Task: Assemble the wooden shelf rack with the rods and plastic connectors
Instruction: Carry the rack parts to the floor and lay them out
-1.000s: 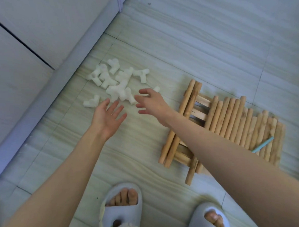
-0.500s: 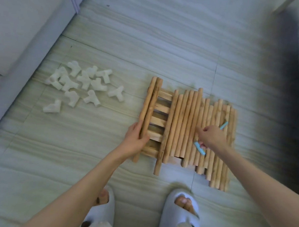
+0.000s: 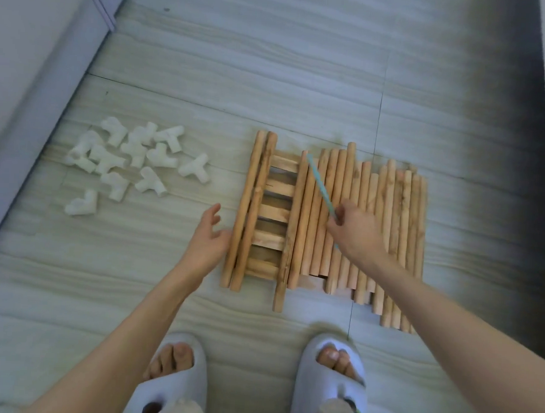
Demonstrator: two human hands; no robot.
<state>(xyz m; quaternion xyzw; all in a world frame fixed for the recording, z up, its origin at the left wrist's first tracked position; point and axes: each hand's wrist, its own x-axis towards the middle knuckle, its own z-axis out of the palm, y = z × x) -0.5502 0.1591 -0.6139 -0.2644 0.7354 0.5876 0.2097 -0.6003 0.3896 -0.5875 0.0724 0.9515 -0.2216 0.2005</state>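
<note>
1. A pale wall base (image 3: 35,108) runs along the left edge of the tiled floor (image 3: 271,65), slanting in toward the far left corner.
2. Near that left edge lies a loose heap of white plastic connectors (image 3: 132,159), T- and elbow-shaped, some touching, one elbow piece lying apart at the near side of the heap.
3. The left hand (image 3: 209,238) hovers low over the floor between the connectors and the wood, fingers straight and loosely spread, holding nothing; its fingertips are just beside the outer rod of the pile, and whether they touch it cannot be told.
4. In the middle of the floor lie the wooden rods (image 3: 342,225), side by side and roughly parallel, pointing away from the person. At their left end, two rods and one more lie across a row of flat wooden slats (image 3: 277,212) like a ladder.
5. The right hand (image 3: 356,230) is over the rods, fingers curled, pinching a thin teal stick (image 3: 320,185) that slants up and to the left across the rods.
6. At the near edge of the floor, two feet in pale slippers (image 3: 332,380) point toward the wood.
</note>
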